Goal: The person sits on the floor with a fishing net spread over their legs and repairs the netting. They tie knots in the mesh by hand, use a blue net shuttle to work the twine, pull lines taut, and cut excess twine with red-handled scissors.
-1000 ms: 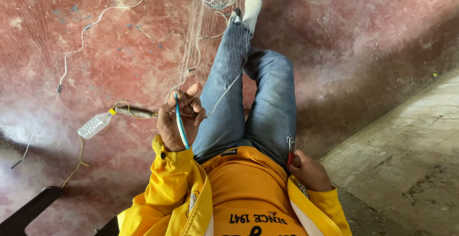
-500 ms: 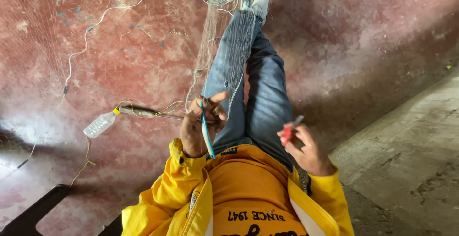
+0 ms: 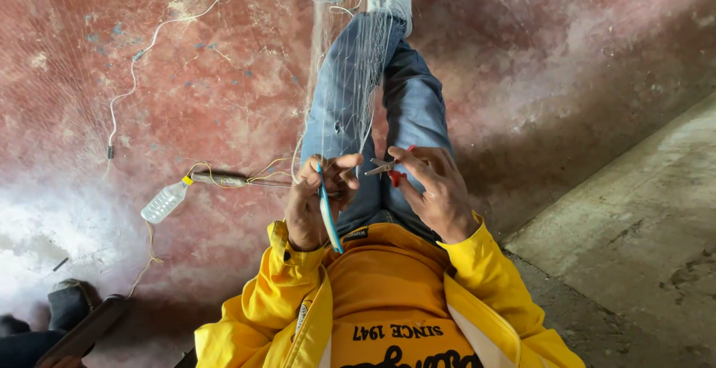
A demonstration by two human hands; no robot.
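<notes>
I sit on a red floor with my jeans-clad legs stretched out and a fine white fishing net draped over them. My left hand grips a slim blue netting needle and pinches the net's mesh. My right hand holds small red-handled scissors, their metal tips pointing at the left hand's fingers. The two hands are close together above my lap. Yellow jacket sleeves cover both arms.
A clear plastic bottle with a yellow cap lies on the floor to the left, beside a stick wound with yellow cord. White rope trails across the floor. A grey concrete slab lies at right. A dark shoe sits at bottom left.
My right hand has come up from beside my hip with the scissors and moved in to the left hand. The left hand keeps its hold on the needle and net.
</notes>
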